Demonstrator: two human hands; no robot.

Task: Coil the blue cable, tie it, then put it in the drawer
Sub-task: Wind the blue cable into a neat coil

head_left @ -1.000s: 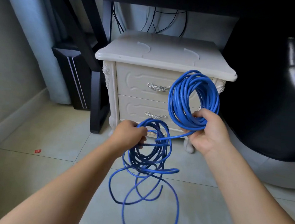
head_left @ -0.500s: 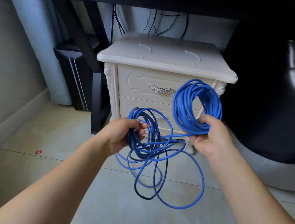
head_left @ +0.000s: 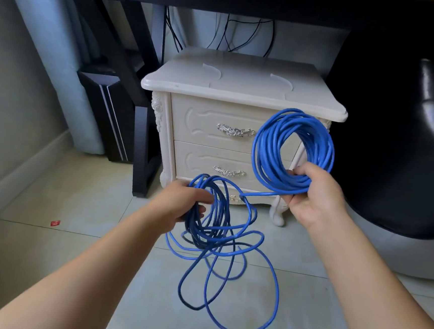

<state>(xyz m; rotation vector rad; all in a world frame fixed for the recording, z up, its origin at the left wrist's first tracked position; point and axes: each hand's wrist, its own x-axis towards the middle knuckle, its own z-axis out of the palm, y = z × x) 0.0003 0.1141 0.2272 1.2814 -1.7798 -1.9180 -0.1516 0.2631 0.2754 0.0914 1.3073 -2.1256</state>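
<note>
A long blue cable (head_left: 265, 166) is split between both hands. My right hand (head_left: 315, 196) grips a neat round coil held upright in front of the cabinet's right side. My left hand (head_left: 181, 200) holds a looser bunch of loops, and several slack loops hang from it down to the floor. One strand runs straight between the two hands. Behind stands a cream bedside cabinet (head_left: 243, 88) with two shut drawers, the upper drawer (head_left: 204, 121) and the lower drawer (head_left: 198, 160), each with a silver handle.
A black desk frame leg (head_left: 141, 152) stands left of the cabinet, with a dark box (head_left: 105, 112) beyond it. A black leather chair (head_left: 409, 141) fills the right side. Dark wires hang behind the cabinet. A small red scrap (head_left: 55, 223) lies on the tiled floor.
My left hand rose with its loose loops half a second ago and has since dropped lower. The hanging loops swung and spread on the floor. The right-hand coil stays nearly still.
</note>
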